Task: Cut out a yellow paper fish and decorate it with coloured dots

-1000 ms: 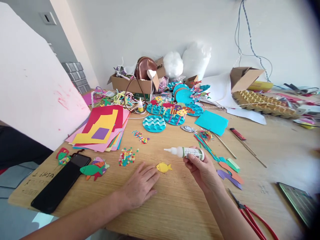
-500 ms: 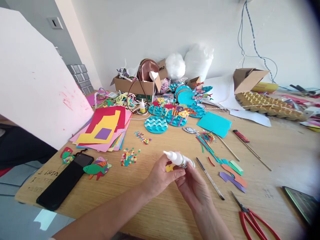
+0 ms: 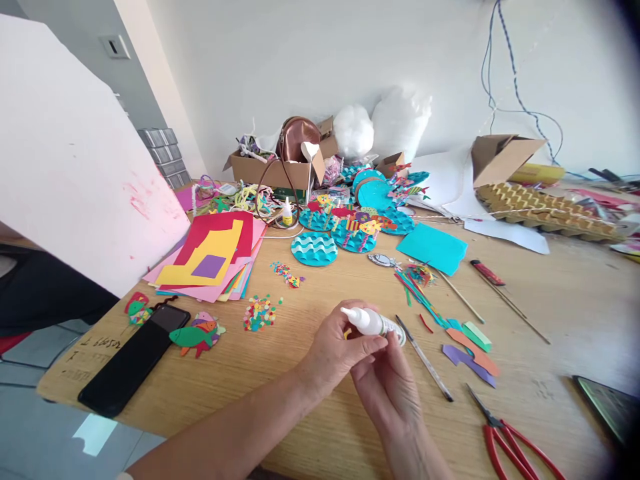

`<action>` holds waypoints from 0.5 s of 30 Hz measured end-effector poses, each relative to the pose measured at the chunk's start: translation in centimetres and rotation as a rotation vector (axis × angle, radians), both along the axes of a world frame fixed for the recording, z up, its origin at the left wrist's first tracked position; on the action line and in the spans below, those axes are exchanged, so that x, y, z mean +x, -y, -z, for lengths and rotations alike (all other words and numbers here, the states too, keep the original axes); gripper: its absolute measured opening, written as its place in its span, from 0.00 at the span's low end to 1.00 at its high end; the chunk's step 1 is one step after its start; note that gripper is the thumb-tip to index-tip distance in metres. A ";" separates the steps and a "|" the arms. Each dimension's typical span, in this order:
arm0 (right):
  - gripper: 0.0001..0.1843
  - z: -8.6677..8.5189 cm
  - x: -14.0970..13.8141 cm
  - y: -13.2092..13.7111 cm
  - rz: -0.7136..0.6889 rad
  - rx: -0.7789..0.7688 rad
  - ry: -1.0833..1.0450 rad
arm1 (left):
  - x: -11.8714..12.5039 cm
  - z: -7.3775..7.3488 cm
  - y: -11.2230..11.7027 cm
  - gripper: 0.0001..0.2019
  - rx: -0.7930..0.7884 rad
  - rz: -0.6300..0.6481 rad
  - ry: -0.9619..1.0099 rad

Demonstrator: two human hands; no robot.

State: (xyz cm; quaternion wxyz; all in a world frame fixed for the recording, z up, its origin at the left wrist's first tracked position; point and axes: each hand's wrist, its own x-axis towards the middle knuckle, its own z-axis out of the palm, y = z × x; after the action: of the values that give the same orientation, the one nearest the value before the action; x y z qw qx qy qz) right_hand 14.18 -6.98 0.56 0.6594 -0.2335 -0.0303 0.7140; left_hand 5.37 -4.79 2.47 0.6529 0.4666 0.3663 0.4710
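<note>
Above the near middle of the table, my right hand [image 3: 390,390] is closed around the lower end of a white glue bottle [image 3: 369,321]. The bottle lies tilted, its pointed nozzle toward the left. My left hand [image 3: 330,350] is closed right beside it, thumb stretched along the bottle's underside to the right fingertips. A sliver of a yellow paper piece [image 3: 347,333] shows within the left fingers; most of it is hidden. Just right of my hands lies a pen [image 3: 424,359]. Left of them is a heap of coloured paper dots [image 3: 261,313].
Red-handled scissors [image 3: 505,433] lie at the near right, by purple [image 3: 467,365] and orange paper scraps [image 3: 475,352]. A black phone [image 3: 133,363] and paper fish [image 3: 197,335] lie left. Coloured sheets [image 3: 210,257], blue decorated discs [image 3: 314,249] and an egg tray [image 3: 545,213] stand farther back.
Both hands and the bottle have shifted slightly right in view, and the whole scene moves a little right too. Less of the yellow paper piece shows now.
</note>
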 end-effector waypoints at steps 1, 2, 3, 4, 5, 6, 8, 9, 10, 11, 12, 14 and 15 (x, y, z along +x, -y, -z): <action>0.15 -0.2 0.3 -0.2 0.011 0.019 0.028 | -0.2 0.2 0.1 0.25 0.034 0.009 -0.037; 0.13 -0.3 0.8 -0.5 0.020 0.046 0.061 | -0.6 0.5 0.1 0.25 0.078 0.027 -0.088; 0.12 -0.5 1.4 -0.8 0.022 0.083 0.102 | -1.1 0.9 0.2 0.24 0.126 0.054 -0.151; 0.11 -0.6 2.1 -1.1 0.028 0.109 0.156 | -1.8 1.4 0.3 0.20 0.185 0.097 -0.245; 0.10 -0.7 2.8 -1.4 0.040 0.122 0.229 | -2.7 1.9 0.4 0.17 0.249 0.106 -0.363; 0.11 -0.7 3.5 -1.7 0.065 0.136 0.323 | -3.6 2.4 0.4 0.16 0.319 0.124 -0.494; 0.11 -0.7 4.7 -2.2 0.084 0.170 0.523 | -5.7 3.4 0.6 0.16 0.503 0.147 -0.714; 0.11 -0.7 5.1 -2.4 0.069 0.184 0.615 | -6.7 3.9 0.6 0.19 0.592 0.155 -0.798; 0.12 -0.6 5.4 -2.6 0.044 0.192 0.708 | -7.6 4.2 0.6 0.21 0.673 0.167 -0.871; 0.12 -0.5 5.6 -2.7 0.009 0.203 0.803 | -8.4 4.4 0.5 0.22 0.733 0.177 -0.937; 0.12 -0.5 5.7 -2.9 -0.029 0.216 0.901 | -9.1 4.6 0.4 0.22 0.787 0.183 -0.997; 0.13 -0.5 5.6 -3.2 -0.105 0.261 1.105 | -10.1 4.8 0.0 0.20 0.884 0.198 -1.095; 0.13 -0.5 5.4 -3.3 -0.136 0.292 1.197 | -10.4 4.8 -0.2 0.19 0.929 0.205 -1.130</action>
State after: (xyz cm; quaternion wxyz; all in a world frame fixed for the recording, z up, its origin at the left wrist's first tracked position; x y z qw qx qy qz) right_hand 19.59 -3.63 1.04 0.5060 -0.4985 -0.5070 0.4882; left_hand -5.03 -4.54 -2.34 0.1405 0.8982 0.3641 0.2022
